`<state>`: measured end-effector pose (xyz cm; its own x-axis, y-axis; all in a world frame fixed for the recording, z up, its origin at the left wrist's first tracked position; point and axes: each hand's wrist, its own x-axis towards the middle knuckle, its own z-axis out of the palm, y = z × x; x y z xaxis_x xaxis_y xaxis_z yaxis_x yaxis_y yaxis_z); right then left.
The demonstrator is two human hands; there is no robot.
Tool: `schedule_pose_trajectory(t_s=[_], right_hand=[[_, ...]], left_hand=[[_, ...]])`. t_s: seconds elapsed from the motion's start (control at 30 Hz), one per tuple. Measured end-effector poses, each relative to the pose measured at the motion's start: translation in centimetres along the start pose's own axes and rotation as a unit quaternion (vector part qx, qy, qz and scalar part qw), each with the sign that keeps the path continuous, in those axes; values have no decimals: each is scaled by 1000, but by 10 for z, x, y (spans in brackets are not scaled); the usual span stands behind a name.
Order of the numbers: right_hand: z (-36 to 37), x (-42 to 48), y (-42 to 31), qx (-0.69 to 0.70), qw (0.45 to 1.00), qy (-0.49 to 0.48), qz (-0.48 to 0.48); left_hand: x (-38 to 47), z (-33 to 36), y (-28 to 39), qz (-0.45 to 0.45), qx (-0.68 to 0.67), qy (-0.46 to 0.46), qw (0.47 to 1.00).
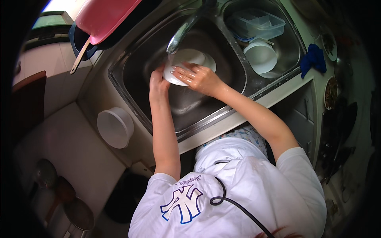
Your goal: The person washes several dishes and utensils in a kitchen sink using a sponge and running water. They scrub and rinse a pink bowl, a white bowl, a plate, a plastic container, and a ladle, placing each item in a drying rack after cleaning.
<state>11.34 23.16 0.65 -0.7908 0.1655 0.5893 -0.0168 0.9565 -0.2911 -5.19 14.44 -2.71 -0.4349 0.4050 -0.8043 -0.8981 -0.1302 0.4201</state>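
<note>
Under the chrome faucet [182,34], a white dish [176,79] is tilted in the left basin [184,104] of a steel sink. My left hand [159,81] grips its left rim. Wet and flat, my right hand [198,76] presses its fingers on the dish's surface. A thin stream of water [170,58] falls onto the dish near my fingertips. Behind my hands, other white dishes [192,55] rest on the basin floor, partly hidden by the right hand.
The right basin holds a clear divided plastic container [262,25] and a white bowl [262,58]. A blue cloth [313,61] lies on the counter's right side. A white plastic tub [115,128] stands left of the sink. A pink basin [104,20] hangs at upper left.
</note>
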Motion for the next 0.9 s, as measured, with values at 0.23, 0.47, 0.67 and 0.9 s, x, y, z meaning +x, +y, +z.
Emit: schedule_pose_trajectory(t_s=[0.23,0.47,0.67,0.9], right_hand=[[44,28,-9,135,954,-20,267],[70,38,48,420,676,-139,589],[67,57,2,274,779,-98,556],[47,56,13,273,809,-143,501]], left_hand=[[-55,17,-45,182,84,-108,974],[-80,-30,-22,294,62,9,954],[-55,-55,-35,318,-42,242,916],[-55,-82,-10,290,260,7,921]])
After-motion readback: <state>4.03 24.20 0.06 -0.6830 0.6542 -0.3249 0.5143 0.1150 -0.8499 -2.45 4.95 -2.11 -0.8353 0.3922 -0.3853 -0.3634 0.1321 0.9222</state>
